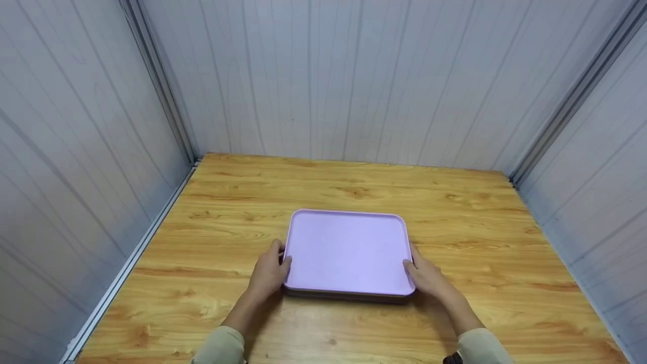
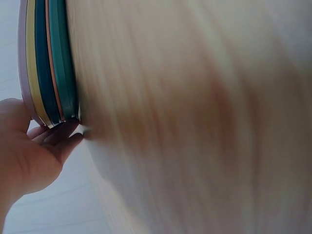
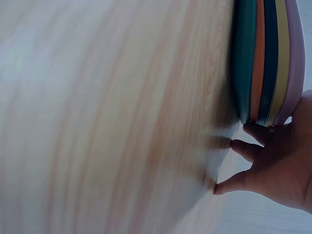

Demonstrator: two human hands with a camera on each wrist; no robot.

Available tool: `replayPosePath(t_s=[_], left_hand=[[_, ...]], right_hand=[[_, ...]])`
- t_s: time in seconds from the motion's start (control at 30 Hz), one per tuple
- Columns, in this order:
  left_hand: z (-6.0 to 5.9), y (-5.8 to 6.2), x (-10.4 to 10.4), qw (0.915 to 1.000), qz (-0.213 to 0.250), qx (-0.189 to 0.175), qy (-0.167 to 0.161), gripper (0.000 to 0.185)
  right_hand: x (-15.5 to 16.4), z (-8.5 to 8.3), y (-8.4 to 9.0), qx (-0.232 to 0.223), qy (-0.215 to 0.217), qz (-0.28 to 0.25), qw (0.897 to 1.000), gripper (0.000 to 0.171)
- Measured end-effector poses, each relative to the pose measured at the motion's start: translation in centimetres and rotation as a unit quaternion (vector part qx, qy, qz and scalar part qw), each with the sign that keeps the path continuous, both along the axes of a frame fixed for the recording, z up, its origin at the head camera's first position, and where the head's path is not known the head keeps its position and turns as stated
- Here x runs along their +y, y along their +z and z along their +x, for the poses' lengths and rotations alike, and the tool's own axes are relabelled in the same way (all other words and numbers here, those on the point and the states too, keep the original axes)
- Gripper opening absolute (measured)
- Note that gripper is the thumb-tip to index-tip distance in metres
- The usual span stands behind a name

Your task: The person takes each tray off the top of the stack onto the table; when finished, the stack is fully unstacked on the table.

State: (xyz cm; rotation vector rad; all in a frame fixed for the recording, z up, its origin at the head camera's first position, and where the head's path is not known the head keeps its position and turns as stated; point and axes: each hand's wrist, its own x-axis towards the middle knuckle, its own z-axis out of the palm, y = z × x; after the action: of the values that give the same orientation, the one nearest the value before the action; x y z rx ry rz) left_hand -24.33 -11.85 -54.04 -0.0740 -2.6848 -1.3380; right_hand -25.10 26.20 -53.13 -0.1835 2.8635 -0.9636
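Observation:
A lavender rectangular tray (image 1: 349, 253) with rounded corners tops a stack of trays. Below it in the left wrist view come a yellow tray (image 2: 32, 63), a dark blue tray (image 2: 44, 63), an orange tray (image 2: 52, 73) and, lowest, a green tray (image 2: 63, 63). My left hand (image 1: 268, 270) holds the stack's left side, thumb on the top rim and fingers along the stacked edges. Opposite it, my right hand (image 1: 427, 275) grips the right side with its thumb over the rim. In the right wrist view its lower fingers (image 3: 246, 151) spread down toward the tabletop.
The stack sits on a wood-grain table (image 1: 227, 202), nearer its front edge. Pale panelled walls (image 1: 328, 76) enclose the table at the back, left and right, with metal strips (image 1: 162, 81) in the corners.

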Motion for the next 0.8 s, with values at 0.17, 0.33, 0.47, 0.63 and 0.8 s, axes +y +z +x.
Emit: replayPosePath(t_s=[0.17,0.33,0.47,0.63,0.8], left_hand=[[0.07,0.19,-0.05,0.9991,0.033,0.001,0.026,0.015],[0.05,0.3,-0.01,0.9986,0.023,0.01,0.047,0.011],[0.07,0.16,-0.02,0.998,0.007,0.041,0.048,0.01],[0.03,0.05,0.03,0.9967,-0.005,0.068,0.044,0.012],[0.03,0.03,0.06,0.9966,-0.005,0.069,0.043,0.013]], right_hand=[[-0.11,-0.06,0.0,-0.001,0.002,-0.009,1.0,0.057],[-0.09,0.07,0.03,0.002,0.002,-0.011,1.0,0.057],[-0.09,0.14,-0.03,0.009,-0.001,-0.012,1.0,0.057],[-0.1,0.12,-0.06,0.012,-0.003,-0.012,1.0,0.057],[-0.07,0.14,-0.07,0.016,0.003,-0.007,1.0,0.057]])
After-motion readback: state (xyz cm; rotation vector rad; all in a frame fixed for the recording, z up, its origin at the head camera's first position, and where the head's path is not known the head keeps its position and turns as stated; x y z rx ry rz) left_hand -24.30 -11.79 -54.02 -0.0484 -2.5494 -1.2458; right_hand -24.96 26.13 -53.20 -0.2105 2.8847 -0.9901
